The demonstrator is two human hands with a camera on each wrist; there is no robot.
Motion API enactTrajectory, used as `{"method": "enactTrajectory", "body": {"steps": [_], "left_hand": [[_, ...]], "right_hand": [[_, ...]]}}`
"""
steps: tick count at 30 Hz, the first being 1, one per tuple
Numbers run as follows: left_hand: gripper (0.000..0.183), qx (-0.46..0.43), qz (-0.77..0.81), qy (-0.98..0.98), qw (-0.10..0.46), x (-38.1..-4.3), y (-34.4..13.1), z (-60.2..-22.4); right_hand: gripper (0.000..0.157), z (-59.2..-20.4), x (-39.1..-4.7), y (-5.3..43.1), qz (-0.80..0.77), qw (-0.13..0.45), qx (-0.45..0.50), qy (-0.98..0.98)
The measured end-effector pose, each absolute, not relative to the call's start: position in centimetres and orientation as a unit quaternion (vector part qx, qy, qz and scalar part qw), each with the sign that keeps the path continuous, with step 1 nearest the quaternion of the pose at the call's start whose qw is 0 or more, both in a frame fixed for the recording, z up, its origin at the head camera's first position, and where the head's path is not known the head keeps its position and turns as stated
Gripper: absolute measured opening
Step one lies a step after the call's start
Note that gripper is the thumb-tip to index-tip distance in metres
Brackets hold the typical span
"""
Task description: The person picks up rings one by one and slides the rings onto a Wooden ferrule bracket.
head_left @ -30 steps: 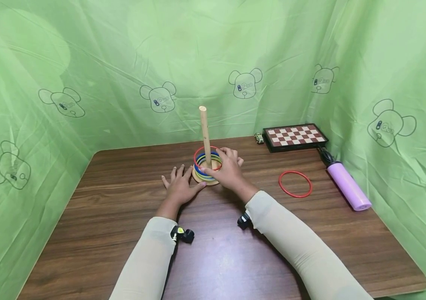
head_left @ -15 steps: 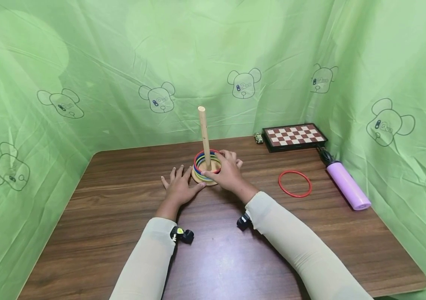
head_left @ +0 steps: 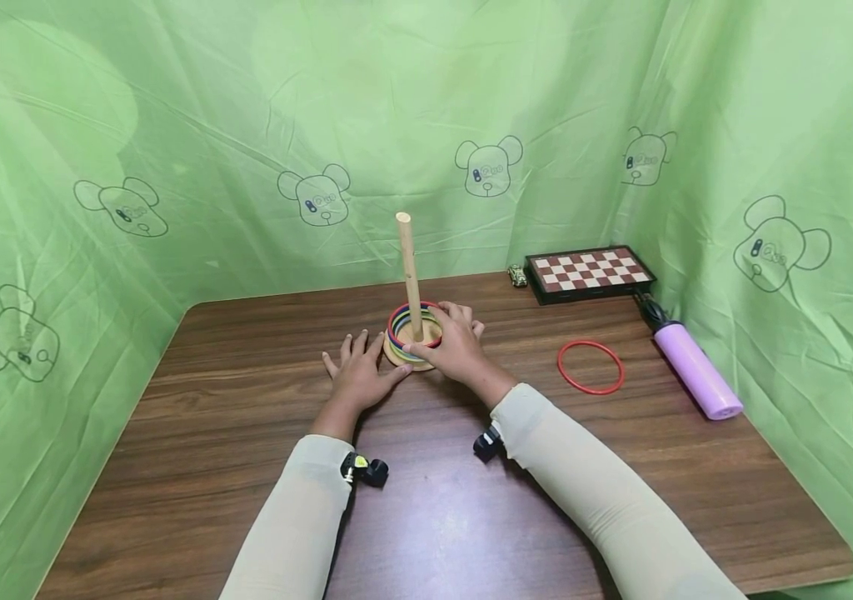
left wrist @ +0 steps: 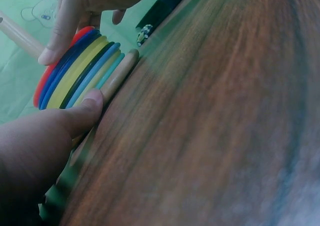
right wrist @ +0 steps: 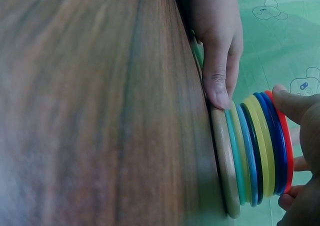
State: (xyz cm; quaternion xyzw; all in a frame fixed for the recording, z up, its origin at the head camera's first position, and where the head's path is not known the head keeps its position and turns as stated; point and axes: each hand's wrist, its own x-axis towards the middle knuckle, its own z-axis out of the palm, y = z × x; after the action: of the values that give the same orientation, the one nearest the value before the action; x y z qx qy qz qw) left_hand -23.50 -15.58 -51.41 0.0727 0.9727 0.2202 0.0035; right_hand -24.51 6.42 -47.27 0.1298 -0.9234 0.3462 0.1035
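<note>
A wooden peg (head_left: 410, 275) stands upright on a round wooden base (right wrist: 226, 161). Several rings, teal, blue, yellow and dark, are stacked around it (left wrist: 82, 68), with a red ring (right wrist: 286, 141) on top. My right hand (head_left: 460, 343) pinches the red ring by its rim, thumb at the near side and fingers at the far side. At the base's left, my left hand (head_left: 359, 375) rests with fingers spread on the table, its thumb (left wrist: 91, 100) touching the base's edge. The lower rings are partly hidden by my right hand in the head view.
Another red ring (head_left: 591, 367) lies flat on the table to the right. Beyond it are a purple hand pump (head_left: 698, 372), a checkered game board (head_left: 591, 272) and a small toy car (head_left: 518, 276). Green cloth (head_left: 396, 108) hangs behind the table (head_left: 231, 467) and at its sides.
The red ring in my right hand was tilted above the stack a second ago; it has come down level onto the rings. My left hand has stayed in place.
</note>
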Motion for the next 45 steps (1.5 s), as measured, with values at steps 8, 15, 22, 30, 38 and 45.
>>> {"method": "enactTrajectory", "body": {"steps": [8,15,22,30,38,45], "left_hand": [[0.098,0.072,0.223,0.972,0.004,-23.5,-15.6,-51.4],[0.099,0.075,0.223,0.972,0.006,-23.5,-15.6,-51.3],[0.099,0.072,0.224,0.972,0.001,-23.5,-15.9,-51.2],[0.098,0.070,0.222,0.973,-0.005,-23.5,-15.8,-51.6],[0.097,0.070,0.238,0.969,-0.005,-23.4,-15.6,-51.4],[0.098,0.070,0.231,0.970,0.004,-23.6,-15.7,-51.5]], "right_hand": [[0.094,-47.0,-24.3,6.4,0.355,0.108,0.135,-0.919],[0.090,-46.8,-24.0,7.0,0.355,0.122,0.135,-0.917],[0.090,-46.4,-23.6,8.4,0.358,0.131,0.132,-0.915],[0.095,-46.5,-22.7,11.5,0.358,0.125,0.110,-0.919],[0.095,-46.3,-21.8,14.4,0.350,0.118,0.079,-0.926],[0.095,-46.2,-21.1,16.8,0.336,0.110,0.063,-0.933]]}}
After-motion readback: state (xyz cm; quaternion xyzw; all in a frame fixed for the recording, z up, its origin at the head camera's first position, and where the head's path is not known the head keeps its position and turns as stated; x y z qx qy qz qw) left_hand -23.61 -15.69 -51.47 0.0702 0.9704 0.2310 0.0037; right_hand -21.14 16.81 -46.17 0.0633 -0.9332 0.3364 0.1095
